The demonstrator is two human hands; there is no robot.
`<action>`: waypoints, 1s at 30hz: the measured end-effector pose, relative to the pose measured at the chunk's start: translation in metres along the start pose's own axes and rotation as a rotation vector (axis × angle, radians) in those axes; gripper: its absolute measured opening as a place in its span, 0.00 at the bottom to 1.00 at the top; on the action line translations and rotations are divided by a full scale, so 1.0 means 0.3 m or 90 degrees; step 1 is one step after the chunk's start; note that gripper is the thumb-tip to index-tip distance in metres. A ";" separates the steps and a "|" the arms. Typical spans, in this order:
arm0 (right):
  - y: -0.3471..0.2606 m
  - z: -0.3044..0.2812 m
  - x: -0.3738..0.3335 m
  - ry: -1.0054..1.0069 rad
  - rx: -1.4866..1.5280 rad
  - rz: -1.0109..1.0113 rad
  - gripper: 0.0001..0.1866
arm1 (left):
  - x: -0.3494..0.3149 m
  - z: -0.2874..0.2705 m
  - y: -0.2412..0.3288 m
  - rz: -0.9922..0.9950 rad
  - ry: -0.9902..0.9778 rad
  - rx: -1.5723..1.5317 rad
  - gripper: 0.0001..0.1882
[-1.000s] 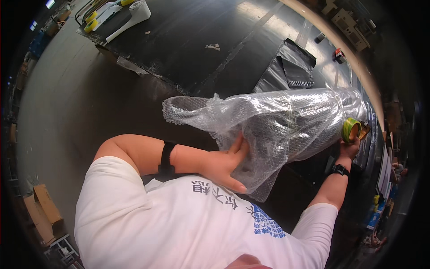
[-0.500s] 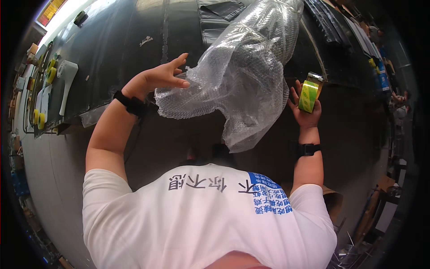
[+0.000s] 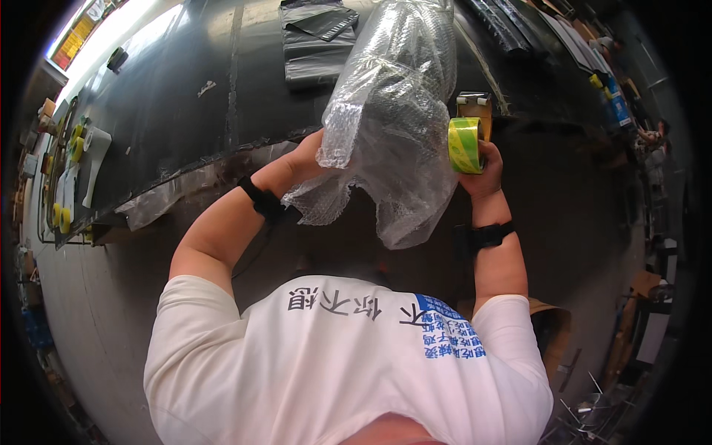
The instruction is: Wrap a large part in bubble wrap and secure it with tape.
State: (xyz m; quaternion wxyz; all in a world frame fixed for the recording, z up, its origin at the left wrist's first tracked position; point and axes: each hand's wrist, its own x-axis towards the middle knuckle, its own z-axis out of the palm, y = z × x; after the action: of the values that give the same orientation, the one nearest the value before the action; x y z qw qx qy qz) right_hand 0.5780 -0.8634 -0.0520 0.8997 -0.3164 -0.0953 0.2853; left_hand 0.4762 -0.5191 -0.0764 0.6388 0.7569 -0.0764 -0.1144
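Note:
A long bundle in clear bubble wrap (image 3: 400, 96) lies over the table's near edge, its loose end hanging down toward me. At its left side my left hand (image 3: 302, 157) reaches in against a folded flap; the wrap hides its fingers, so their grip does not show. On the bundle's right, my right hand (image 3: 486, 178) is closed around a tape dispenser (image 3: 478, 110) loaded with a yellow-green roll of tape (image 3: 465, 146). The roll is close beside the wrap; whether they touch I cannot tell.
The dark table (image 3: 170, 96) bears grey plastic bags (image 3: 315, 44) left of the bundle and black rolls (image 3: 504, 30) to its right. Tape rolls (image 3: 76, 148) and a white roll (image 3: 96, 152) sit at the far left. Clear plastic (image 3: 159, 204) hangs below the table edge.
My left hand has moved from open above the wrap to its left side, and the wrap's left edge is now folded inward. My right hand has brought the tape dispenser left, closer to the bundle.

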 end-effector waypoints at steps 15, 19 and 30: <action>-0.094 -0.221 0.034 0.048 0.039 0.056 0.22 | -0.136 0.018 -0.095 -0.312 -0.046 -0.076 0.30; -0.057 -0.316 -0.124 0.105 0.031 0.006 0.22 | -0.209 -0.043 -0.041 -0.336 -0.016 -0.071 0.26; 0.088 -0.316 -0.344 0.199 0.114 -0.099 0.24 | -0.244 -0.110 -0.069 -0.291 -0.005 0.227 0.64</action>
State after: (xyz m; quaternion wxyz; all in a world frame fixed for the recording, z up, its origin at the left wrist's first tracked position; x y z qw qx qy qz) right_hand 0.5148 -0.9548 -0.1417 0.9472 -0.2677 0.0474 0.1699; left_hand 0.4141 -0.4649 -0.0861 0.4531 0.8544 0.0744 -0.2432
